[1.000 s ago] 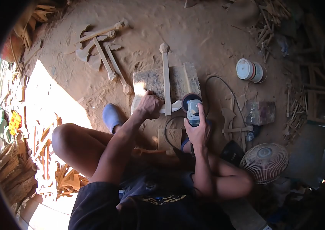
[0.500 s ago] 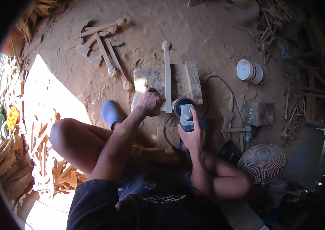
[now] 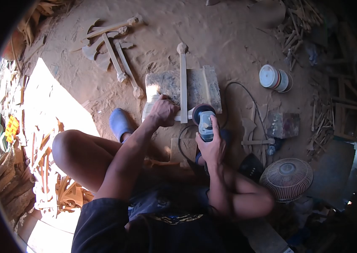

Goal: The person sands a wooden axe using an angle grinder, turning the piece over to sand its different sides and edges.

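Observation:
My left hand (image 3: pixel 164 112) is closed around the left end of a pale wooden piece (image 3: pixel 190 114) at the near edge of a worn wooden block (image 3: pixel 166 84). A long wooden stick with a knobbed end (image 3: pixel 183 80) lies lengthwise over the block and crosses the piece; whether they are joined, I cannot tell. In my right hand (image 3: pixel 213 148) is an angle grinder (image 3: pixel 206 126), gripped around its body. Its dark round disc (image 3: pixel 199 111) is against or very near the right end of the wooden piece. My left fingers partly hide the wood.
Several carved wooden pieces (image 3: pixel 115 55) lie on the dirt floor at upper left. A white bucket (image 3: pixel 270 76), a stained box (image 3: pixel 284 125) and a fan (image 3: pixel 287 179) stand at right. A black cable (image 3: pixel 252 99) curves right of the block. Wood scraps (image 3: pixel 56 181) are piled at left.
The grinder has shifted slightly up and to the right beside the wood, its disc tilted a little differently. My left hand keeps its hold. The whole view has moved slightly.

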{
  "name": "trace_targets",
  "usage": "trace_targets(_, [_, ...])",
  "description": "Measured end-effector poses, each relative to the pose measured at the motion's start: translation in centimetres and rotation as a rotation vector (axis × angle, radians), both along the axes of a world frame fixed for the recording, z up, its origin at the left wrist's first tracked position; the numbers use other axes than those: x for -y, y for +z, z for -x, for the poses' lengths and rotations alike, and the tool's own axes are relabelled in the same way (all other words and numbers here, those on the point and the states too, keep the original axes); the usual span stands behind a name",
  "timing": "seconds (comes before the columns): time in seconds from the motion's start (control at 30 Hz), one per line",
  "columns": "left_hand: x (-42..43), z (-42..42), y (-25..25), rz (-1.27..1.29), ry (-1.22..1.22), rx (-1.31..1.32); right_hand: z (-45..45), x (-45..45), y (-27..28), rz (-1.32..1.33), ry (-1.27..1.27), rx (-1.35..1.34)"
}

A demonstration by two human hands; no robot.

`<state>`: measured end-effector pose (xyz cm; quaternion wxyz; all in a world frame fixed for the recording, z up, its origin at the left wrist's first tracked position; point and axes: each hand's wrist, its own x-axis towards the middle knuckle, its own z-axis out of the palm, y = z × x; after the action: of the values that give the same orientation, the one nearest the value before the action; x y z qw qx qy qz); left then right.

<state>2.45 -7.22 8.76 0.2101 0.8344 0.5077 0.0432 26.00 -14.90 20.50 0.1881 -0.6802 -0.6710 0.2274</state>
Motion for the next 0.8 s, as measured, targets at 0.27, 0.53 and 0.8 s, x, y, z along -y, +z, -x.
trace_targets(0.27, [0.0, -0.1, -0.4, 0.0, 0.006, 0.014, -1.6, -3.1, -0.2, -0.013, -0.1, -0.114])
trace_targets(0.53, [0.1, -0.1, 0.7, 0.056, 0.018, -0.03, -4.4, -6.9, 1.3, 0.127, -0.073, -0.348])
trace_targets(0.8, [0.0, -0.1, 0.2, 0.051, 0.015, 0.017, -4.8, -9.3, 3.9, 0.441, -0.01, -0.383])
